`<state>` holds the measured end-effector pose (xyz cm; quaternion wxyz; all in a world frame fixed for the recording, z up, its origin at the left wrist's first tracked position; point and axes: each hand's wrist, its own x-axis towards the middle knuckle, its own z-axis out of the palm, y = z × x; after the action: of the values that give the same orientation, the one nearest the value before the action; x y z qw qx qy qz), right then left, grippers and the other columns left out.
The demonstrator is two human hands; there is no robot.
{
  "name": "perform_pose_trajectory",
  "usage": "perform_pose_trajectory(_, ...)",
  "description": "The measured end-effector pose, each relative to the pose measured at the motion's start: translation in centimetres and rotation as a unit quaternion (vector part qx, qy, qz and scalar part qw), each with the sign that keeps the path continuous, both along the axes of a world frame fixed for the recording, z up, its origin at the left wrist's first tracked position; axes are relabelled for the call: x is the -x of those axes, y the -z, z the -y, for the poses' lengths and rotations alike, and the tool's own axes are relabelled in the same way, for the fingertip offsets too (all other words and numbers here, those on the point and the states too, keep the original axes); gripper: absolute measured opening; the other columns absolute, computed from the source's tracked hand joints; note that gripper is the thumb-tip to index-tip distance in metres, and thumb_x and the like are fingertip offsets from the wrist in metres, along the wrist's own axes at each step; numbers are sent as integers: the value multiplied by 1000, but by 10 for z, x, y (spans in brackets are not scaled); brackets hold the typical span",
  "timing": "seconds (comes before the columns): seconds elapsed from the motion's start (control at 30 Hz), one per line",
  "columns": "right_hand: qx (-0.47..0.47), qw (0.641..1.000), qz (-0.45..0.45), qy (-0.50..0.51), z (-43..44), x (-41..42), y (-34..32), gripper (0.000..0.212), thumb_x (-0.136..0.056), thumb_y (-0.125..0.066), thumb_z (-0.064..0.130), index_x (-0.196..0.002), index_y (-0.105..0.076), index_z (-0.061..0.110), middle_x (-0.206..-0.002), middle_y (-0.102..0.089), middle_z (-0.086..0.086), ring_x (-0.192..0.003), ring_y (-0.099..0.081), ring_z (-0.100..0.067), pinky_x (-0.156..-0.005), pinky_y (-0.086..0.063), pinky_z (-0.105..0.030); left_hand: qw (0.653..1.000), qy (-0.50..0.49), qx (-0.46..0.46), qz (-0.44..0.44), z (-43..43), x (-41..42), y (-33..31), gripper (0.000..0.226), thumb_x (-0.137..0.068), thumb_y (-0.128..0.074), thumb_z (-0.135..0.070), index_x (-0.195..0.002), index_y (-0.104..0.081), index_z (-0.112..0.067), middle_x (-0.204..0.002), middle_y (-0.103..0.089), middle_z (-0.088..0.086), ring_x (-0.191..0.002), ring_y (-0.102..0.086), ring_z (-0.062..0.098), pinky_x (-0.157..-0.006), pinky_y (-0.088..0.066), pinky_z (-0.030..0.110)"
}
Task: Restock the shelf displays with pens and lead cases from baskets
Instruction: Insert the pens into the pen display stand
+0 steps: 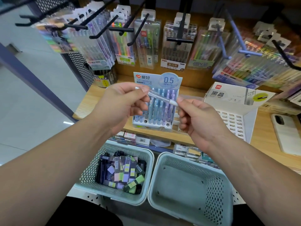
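A pale, glossy floor [32, 103] is seen at left, a streak of light reflected on it. A wooden shelf [88, 101] is flanked by a purple-grey post [32, 80] and a perforated panel [78, 62]; black hooks [76, 26] are hung above

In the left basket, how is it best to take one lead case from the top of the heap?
Free the right hand from the pen first. Come from straight above: the left basket walls close off the sides. Pinch a top lead case across its two long edges, near the upper end; it looks slim, flat and rests on the others.
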<state>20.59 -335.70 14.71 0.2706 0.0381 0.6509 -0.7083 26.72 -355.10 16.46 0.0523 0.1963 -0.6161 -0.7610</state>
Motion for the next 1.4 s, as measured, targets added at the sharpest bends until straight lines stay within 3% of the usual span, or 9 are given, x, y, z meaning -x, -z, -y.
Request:
perform_pose_trajectory(0.2,-157,984,-57,-70,3,0,18,20,-93,-67,41,-110,-67,29,-108,-66,3,-85,-64,-16,-67,-52,-32,979,-20,203,27,27,0,2,9,-93,-68,-5,-85,-72,-5,-68,-70,12,-59,-67,20,-54,-56,28)
perform_pose_trajectory(0.33,-203,973,-87,-66,2,10,28,36,-96,-63,42,-129,-57,28,-112,-61,-1,-95,-63,-18,-84,-55,-39,891,54,445,67,37,-1,14,9,-94,-69,-17,-86,-71,-21,-65,-70,6,-54,-70,12,-60,-62,44)
perform_pose_trajectory(0.67,-248,959,-101,-95,13,31,55,50,-101,-51,47,-146,-46,28,-138,-55,3,-119,-56,-21,-102,-50,-49,887,84,448,71,30,10,24,14,-92,-72,-27,-78,-72,-25,-58,-69,4,-54,-70,26,-58,-61,51)
perform_pose_trajectory(0.77,-241,962,-96,-85,14,33,61,46,-104,-46,46,-146,-47,26,-123,-59,10,-115,-57,-18,-103,-49,-49,875,89,471,59,30,13,20,17,-93,-68,-22,-77,-72,-22,-59,-69,4,-52,-69,24,-54,-61,44)
perform_pose_trajectory(0.87,-234,965,-93,-78,14,34,65,42,-105,-43,44,-142,-49,26,-99,-52,24,-111,-58,-18,-102,-49,-49,835,110,539,34,29,12,27,16,-92,-66,-16,-79,-72,-23,-64,-69,-4,-61,-67,16,-63,-57,35)
perform_pose_trajectory(1.03,-233,967,-84,-67,15,36,69,41,-104,-42,48,-139,-50,28,-101,-53,22,-114,-58,-20,-102,-50,-50,777,154,610,24,23,18,44,15,-94,-61,-11,-94,-76,-16,-76,-66,-4,-78,-64,19,-68,-44,28)
perform_pose_trajectory(1.13,-232,967,-82,-69,15,37,70,39,-103,-43,50,-136,-51,30,-102,-53,23,-115,-58,-20,-102,-50,-50,766,191,612,45,21,22,46,17,-94,-60,-10,-95,-76,-15,-86,-73,2,-85,-67,21,-76,-51,32)
perform_pose_trajectory(1.23,-226,968,-76,-72,14,38,71,40,-103,-42,52,-135,-51,31,-104,-54,20,-116,-58,-20,-102,-50,-49,768,194,608,62,23,24,50,18,-93,-60,-8,-99,-75,-15,-86,-70,0,-88,-66,21,-78,-50,31)
perform_pose_trajectory(1.4,-208,973,-64,-71,12,39,74,30,-102,-41,54,-126,-51,39,-126,-57,8,-120,-56,-22,-103,-49,-50,807,120,575,55,24,29,63,17,-88,-70,-9,-94,-57,-19,-66,-62,-6,-65,-55,9,-59,-41,27)
